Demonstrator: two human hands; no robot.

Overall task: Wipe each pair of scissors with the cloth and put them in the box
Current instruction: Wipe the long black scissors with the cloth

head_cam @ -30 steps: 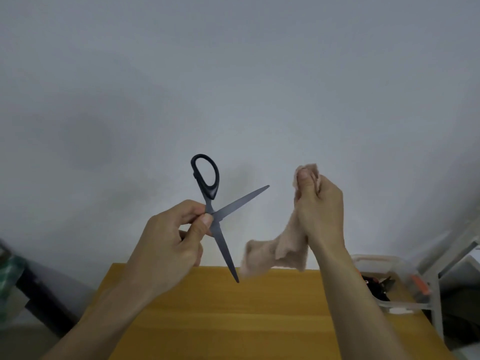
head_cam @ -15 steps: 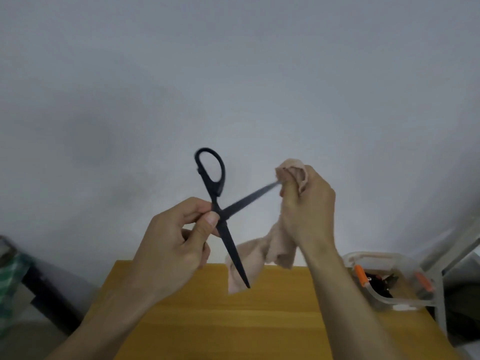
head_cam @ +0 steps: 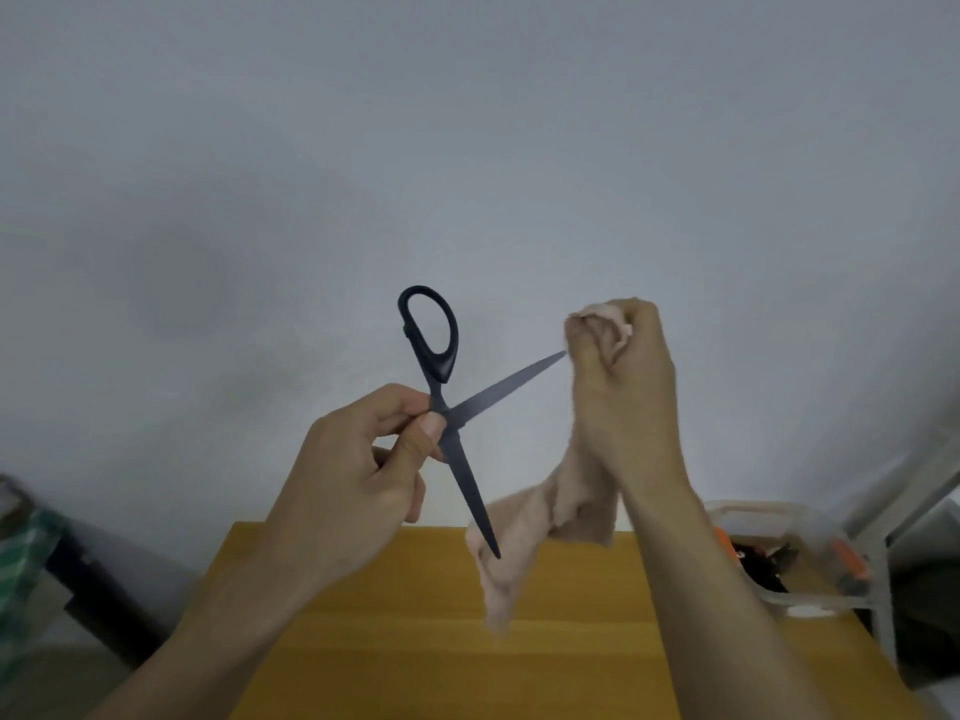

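black scissors (head_cam: 451, 407) open, held up | pink cloth (head_cam: 545, 517) at blade tip | clear box (head_cam: 779, 511) right

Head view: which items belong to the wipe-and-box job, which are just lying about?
Job:
scissors, open, held in left hand
cloth, gripped by right hand at a blade tip
box on table, holding more scissors

Lying about:
green checked fabric, far left
white frame, far right

At your 12 o'clock, the scissors (head_cam: 451, 407) show matt black blades and a smooth black plastic handle. The cloth (head_cam: 524, 532) at 1 o'clock looks soft and fuzzy. The table (head_cam: 415, 641) is smooth wood; the box (head_cam: 789, 597) at 3 o'clock is clear plastic.
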